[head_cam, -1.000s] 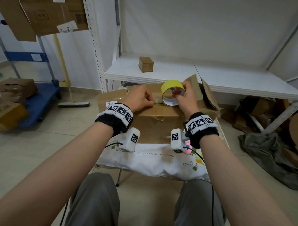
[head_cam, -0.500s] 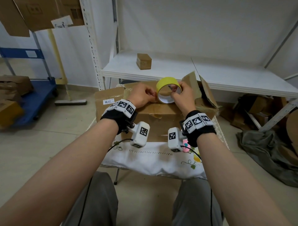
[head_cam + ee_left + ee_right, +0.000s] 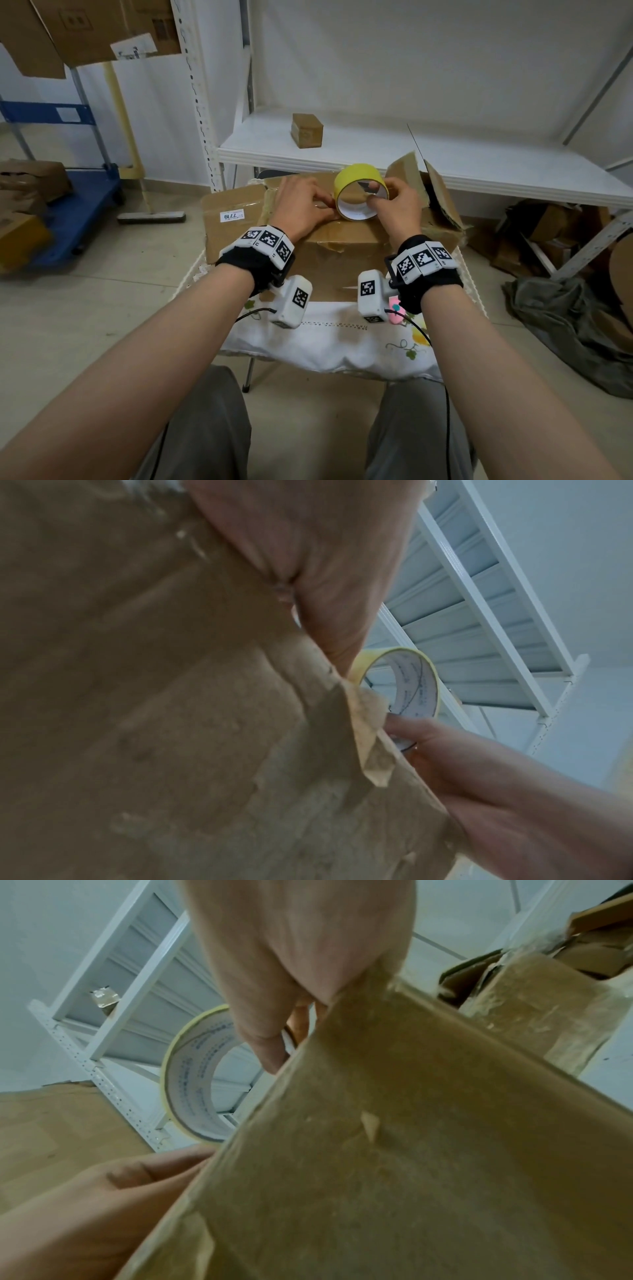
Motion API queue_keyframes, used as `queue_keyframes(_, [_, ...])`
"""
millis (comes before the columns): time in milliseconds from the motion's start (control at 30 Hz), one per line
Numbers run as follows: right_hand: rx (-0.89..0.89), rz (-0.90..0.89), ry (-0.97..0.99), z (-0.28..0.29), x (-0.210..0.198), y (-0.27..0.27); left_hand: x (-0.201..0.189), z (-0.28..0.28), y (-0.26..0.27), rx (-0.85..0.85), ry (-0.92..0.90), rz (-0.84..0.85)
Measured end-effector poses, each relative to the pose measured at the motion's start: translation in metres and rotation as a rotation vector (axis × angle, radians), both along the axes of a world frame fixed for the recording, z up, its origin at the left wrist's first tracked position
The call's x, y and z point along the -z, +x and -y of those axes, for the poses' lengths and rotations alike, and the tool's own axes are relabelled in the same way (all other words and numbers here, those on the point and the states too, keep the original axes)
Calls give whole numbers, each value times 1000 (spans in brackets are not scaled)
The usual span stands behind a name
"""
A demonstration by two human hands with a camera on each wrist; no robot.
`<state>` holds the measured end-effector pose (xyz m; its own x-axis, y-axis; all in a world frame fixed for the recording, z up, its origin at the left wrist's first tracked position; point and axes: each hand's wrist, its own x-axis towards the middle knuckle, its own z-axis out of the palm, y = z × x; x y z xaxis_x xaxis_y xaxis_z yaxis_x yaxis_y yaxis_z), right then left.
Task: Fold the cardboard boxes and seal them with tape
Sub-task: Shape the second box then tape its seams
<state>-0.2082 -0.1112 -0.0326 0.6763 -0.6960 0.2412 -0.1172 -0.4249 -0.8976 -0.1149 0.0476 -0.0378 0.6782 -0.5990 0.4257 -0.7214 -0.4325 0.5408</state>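
Yellow tape roll (image 3: 359, 195) stands on edge atop the closed cardboard box (image 3: 339, 246); right hand (image 3: 397, 209) grips it, left hand (image 3: 301, 209) beside it seemingly pinches the tape's free end. Sealing begins: next, pull tape along the seam.

Small table (image 3: 474, 291) under embroidered white cloth (image 3: 329, 346), bearing worn cardboard box (image 3: 342, 263).
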Motion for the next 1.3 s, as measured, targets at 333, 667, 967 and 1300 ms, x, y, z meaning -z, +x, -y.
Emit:
queue_keyframes(333, [-11,58,38,13,-8,-9,1,-1,1,-19,4,-2])
queue_keyframes(667, [273,213,26,38,-14,-20,1,-1,2,-29,-4,-11])
queue_keyframes(967, [102,114,322,37,-6,-36,1,4,-3,36,54,76])
queue_keyframes(1300, [53,-6,380,34,8,-30,-13,41,-28,-7,-57,-86])
